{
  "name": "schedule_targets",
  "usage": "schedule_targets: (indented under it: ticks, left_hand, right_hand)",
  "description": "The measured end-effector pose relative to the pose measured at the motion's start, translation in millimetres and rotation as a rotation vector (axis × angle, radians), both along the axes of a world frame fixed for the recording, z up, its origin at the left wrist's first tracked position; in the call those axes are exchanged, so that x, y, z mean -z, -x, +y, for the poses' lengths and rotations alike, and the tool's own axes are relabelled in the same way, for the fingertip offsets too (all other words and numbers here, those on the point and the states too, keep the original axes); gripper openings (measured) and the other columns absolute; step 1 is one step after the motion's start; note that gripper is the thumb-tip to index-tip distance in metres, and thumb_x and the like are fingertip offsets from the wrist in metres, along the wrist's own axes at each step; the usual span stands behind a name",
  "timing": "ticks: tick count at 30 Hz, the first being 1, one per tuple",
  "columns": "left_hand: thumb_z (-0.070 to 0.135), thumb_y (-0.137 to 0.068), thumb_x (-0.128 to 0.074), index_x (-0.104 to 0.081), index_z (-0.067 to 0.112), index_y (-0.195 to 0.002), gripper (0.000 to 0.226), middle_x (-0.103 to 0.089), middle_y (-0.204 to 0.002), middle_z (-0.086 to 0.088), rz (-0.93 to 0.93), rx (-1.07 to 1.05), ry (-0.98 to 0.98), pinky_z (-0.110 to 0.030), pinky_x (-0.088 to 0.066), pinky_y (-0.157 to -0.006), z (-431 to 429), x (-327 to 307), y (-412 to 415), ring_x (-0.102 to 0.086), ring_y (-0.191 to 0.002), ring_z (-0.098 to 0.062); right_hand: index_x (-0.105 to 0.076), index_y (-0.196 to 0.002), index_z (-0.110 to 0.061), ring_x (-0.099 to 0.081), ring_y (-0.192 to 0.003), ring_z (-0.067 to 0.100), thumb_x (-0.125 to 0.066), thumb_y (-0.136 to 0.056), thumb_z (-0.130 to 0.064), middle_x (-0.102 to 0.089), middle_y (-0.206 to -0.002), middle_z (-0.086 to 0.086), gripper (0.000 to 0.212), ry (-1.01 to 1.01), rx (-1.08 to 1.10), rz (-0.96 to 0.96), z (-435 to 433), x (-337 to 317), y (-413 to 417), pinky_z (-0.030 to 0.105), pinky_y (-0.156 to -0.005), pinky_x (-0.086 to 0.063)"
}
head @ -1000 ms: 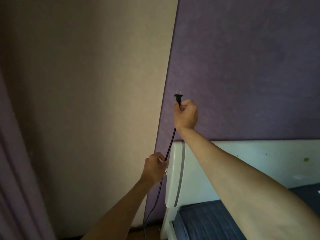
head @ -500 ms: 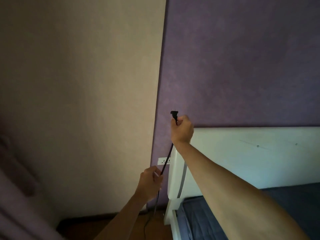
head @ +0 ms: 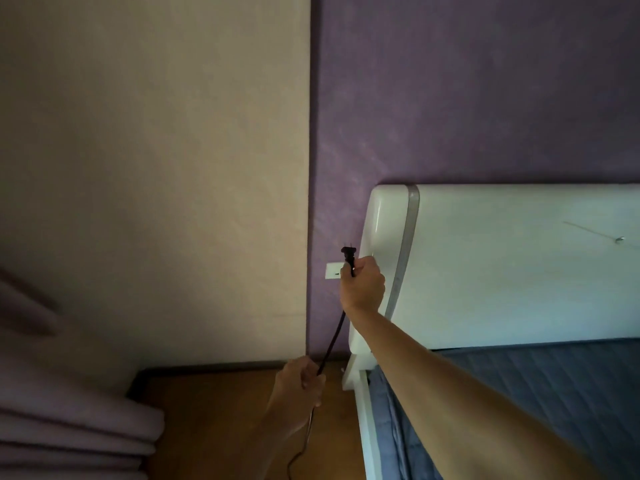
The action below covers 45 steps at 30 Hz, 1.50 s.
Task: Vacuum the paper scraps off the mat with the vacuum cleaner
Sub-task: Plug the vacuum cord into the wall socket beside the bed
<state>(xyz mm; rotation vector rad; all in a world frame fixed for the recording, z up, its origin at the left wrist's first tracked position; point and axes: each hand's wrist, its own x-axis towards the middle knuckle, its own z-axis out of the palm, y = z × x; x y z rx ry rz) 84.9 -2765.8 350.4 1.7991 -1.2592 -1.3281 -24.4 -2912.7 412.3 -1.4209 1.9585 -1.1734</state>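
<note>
A black two-pin plug sticks up out of my right hand, which is closed around its base just in front of a white wall socket on the purple wall. The black power cord runs down from that hand to my left hand, which pinches it lower down near the floor. Below the left hand the cord curls onto the wooden floor. The vacuum cleaner, the mat and the paper scraps are out of view.
A white bed headboard stands right of the socket, with a blue quilted mattress below it. Folded mauve curtains hang at the lower left. A strip of wooden floor lies between curtain and bed.
The view has tilted downward. My right hand has brought the plug down from high on the purple wall to the level of the socket. The left hand has moved down along with the cord.
</note>
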Motion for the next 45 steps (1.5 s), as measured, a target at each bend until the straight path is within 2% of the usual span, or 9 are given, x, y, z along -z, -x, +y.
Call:
schedule_targets:
  ticks: [4,8,12,15,17,23,33,39,45]
  left_hand:
    - [0.001,-0.092,-0.064,-0.054,0.010,-0.071,0.025,-0.054,-0.058,-0.003,-0.019,-0.031,-0.044,-0.016,-0.043,-0.046,-7.0,38.0,-6.8,-0.055,-0.050,-0.011]
    - [0.007,-0.094,-0.063,-0.059,0.011,-0.075,0.020,-0.059,-0.057,-0.001,-0.011,-0.011,-0.048,-0.019,-0.047,-0.049,-15.8,68.0,-10.3,-0.059,-0.050,-0.007]
    - [0.008,-0.096,-0.061,-0.061,0.000,-0.087,0.012,-0.060,-0.065,-0.006,0.034,-0.001,-0.071,-0.018,-0.048,-0.052,-24.4,88.4,-9.2,-0.059,-0.054,-0.009]
    - [0.006,-0.096,-0.060,-0.061,0.003,-0.082,0.014,-0.059,-0.064,-0.006,0.063,-0.012,-0.074,-0.017,-0.046,-0.050,-30.5,96.9,-4.6,-0.058,-0.052,-0.009]
    - [0.005,-0.096,-0.059,-0.060,0.007,-0.080,0.017,-0.059,-0.063,-0.006,0.079,-0.026,-0.071,-0.015,-0.045,-0.048,-33.3,101.0,-1.7,-0.058,-0.051,-0.008]
    - [0.009,-0.098,-0.057,-0.059,-0.004,-0.091,0.016,-0.060,-0.071,-0.011,0.094,0.018,-0.067,-0.014,-0.049,-0.052,-36.0,116.6,8.5,-0.059,-0.054,-0.007]
    - [0.011,-0.098,-0.058,-0.061,-0.001,-0.091,0.014,-0.065,-0.078,-0.021,0.104,-0.008,-0.039,-0.016,-0.050,-0.054,-34.7,140.1,9.0,-0.061,-0.059,-0.013]
    - [0.011,-0.098,-0.058,-0.061,0.000,-0.093,0.013,-0.063,-0.076,-0.015,0.132,-0.018,-0.045,-0.016,-0.050,-0.056,-36.2,153.2,12.3,-0.061,-0.062,-0.014]
    - [0.010,-0.098,-0.058,-0.060,0.000,-0.092,0.011,-0.063,-0.073,-0.012,0.145,-0.005,-0.012,-0.014,-0.049,-0.054,-36.1,155.3,14.1,-0.062,-0.059,-0.010]
  right_hand:
    - [-0.062,-0.099,-0.005,-0.065,-0.083,0.024,-0.059,-0.096,-0.020,-0.068,-0.092,0.009,0.016,-0.072,0.014,0.043,-9.6,42.3,-3.5,0.026,-0.064,-0.044]
    - [-0.063,-0.098,-0.006,-0.064,-0.084,0.025,-0.056,-0.096,-0.019,-0.067,-0.093,0.008,0.015,-0.127,0.029,0.096,-20.0,75.5,-7.7,0.031,-0.069,-0.048]
    - [-0.064,-0.099,-0.007,-0.064,-0.087,0.027,-0.056,-0.096,-0.020,-0.067,-0.096,0.008,0.016,-0.167,0.043,0.113,-31.6,98.5,-4.9,0.039,-0.073,-0.053]
    - [-0.065,-0.099,-0.007,-0.064,-0.089,0.027,-0.057,-0.096,-0.020,-0.066,-0.098,0.009,0.015,-0.161,0.032,0.176,-38.7,110.0,-5.1,0.036,-0.071,-0.051]
    - [-0.064,-0.100,-0.007,-0.064,-0.091,0.028,-0.057,-0.096,-0.019,-0.066,-0.098,0.010,0.015,-0.152,0.040,0.205,-41.5,113.7,-7.0,0.039,-0.072,-0.053]
    - [-0.063,-0.108,-0.005,-0.064,-0.099,0.031,-0.055,-0.097,-0.015,-0.066,-0.106,0.013,0.017,-0.173,0.056,0.275,-44.0,120.4,-7.8,0.047,-0.080,-0.057]
    - [-0.064,-0.106,-0.005,-0.065,-0.097,0.025,-0.054,-0.098,-0.011,-0.068,-0.103,0.010,0.013,-0.233,0.053,0.255,-53.1,136.2,-15.2,0.032,-0.072,-0.049]
    - [-0.062,-0.114,-0.002,-0.066,-0.102,0.028,-0.056,-0.096,-0.008,-0.068,-0.110,0.015,0.019,-0.227,0.092,0.218,-57.5,143.6,-17.4,0.037,-0.082,-0.056]
    - [-0.059,-0.120,0.000,-0.063,-0.108,0.030,-0.056,-0.096,-0.004,-0.065,-0.116,0.018,0.025,-0.215,0.107,0.231,-58.2,146.0,-18.1,0.037,-0.088,-0.054]
